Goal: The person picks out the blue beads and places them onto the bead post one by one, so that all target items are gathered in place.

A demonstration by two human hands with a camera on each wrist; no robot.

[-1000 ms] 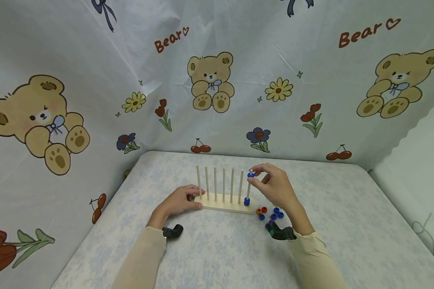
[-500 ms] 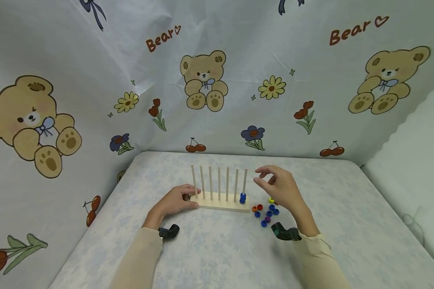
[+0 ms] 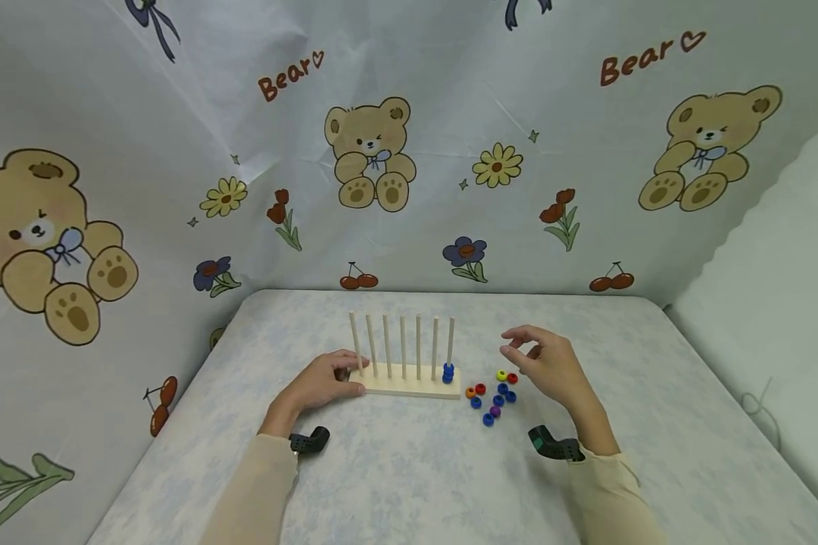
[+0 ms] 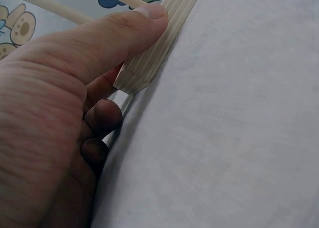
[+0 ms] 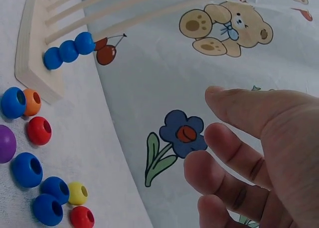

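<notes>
Three blue beads [image 3: 448,373] are found stacked at the foot of the rightmost of seven upright pegs [image 3: 403,348], set in a pale wooden base [image 3: 409,384] that lies flat on the table [image 3: 409,477] in front of me. Its left end is gripped by my left hand [image 3: 323,377], thumb against the front edge and other fingers round behind. My right hand [image 3: 552,365] is raised and relaxed, partly open and holding nothing, thumb apart from the bent fingers, near ten loose beads [image 3: 498,400]: five blue, two red, one orange, one yellow and one purple, scattered just beside the base's right end.
</notes>
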